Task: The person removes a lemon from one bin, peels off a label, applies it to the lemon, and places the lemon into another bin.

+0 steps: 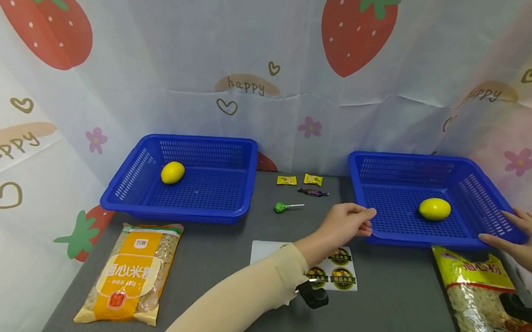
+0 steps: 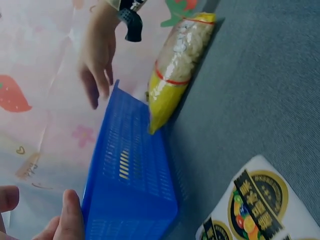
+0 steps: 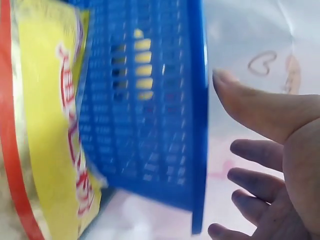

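At the near left corner of the right blue basket [image 1: 424,239], my left hand [image 1: 346,223] is held with fingers bent; whether it touches the rim cannot be told. In the left wrist view a gap shows between its thumb and a finger. My right hand [image 1: 526,240] is spread at the basket's near right corner; in the right wrist view its thumb and fingers [image 3: 257,180] stand apart from the rim. A yellow lemon [image 1: 435,209] lies inside this basket. Another blue basket [image 1: 177,213], also with a lemon [image 1: 173,172], stands on the left.
Between the baskets lie two yellow-wrapped candies [image 1: 287,180], a dark twist-wrapped candy [image 1: 313,192] and a green lollipop [image 1: 280,207]. A sticker sheet [image 1: 344,270] is partly behind my left arm. Bags of pasta lie front left [image 1: 127,274] and front right [image 1: 480,297]. A printed curtain [image 1: 186,56] hangs behind.
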The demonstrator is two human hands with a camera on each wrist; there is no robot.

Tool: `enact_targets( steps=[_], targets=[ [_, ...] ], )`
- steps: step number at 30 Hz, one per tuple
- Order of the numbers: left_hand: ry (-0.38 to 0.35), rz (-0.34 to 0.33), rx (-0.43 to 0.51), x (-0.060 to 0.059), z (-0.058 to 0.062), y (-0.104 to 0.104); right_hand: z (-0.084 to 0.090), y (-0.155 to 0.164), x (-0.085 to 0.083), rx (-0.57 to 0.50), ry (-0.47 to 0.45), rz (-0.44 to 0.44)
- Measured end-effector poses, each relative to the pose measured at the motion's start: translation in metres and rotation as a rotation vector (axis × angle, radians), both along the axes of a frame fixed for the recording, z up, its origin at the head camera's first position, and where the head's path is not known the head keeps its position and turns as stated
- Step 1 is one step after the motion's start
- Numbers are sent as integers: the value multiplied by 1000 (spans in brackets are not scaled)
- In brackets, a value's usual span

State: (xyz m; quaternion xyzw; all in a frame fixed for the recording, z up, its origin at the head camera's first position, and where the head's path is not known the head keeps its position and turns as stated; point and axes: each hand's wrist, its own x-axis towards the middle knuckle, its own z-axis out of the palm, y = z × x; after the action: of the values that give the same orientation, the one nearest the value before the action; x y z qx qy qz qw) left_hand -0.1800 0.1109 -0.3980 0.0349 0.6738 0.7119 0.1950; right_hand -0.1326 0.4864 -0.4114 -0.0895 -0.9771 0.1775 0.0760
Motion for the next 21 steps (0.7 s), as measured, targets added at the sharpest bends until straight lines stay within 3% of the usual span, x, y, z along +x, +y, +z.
enact_targets(
  steps=[6, 11, 17, 21],
  targets=[
    [13, -38, 61, -5, -5, -19, 17, -38, 2, 25, 77, 102],
    [36, -85, 70, -3, -4, -44, 28, -69, 1, -30, 138, 158],
    [100, -143, 14, 3, 2, -74, 30, -101, 3, -121, 161, 196],
    [198, -175, -78, 5, 8, -98, 32, -123, 3, -193, 178, 257]
  ],
)
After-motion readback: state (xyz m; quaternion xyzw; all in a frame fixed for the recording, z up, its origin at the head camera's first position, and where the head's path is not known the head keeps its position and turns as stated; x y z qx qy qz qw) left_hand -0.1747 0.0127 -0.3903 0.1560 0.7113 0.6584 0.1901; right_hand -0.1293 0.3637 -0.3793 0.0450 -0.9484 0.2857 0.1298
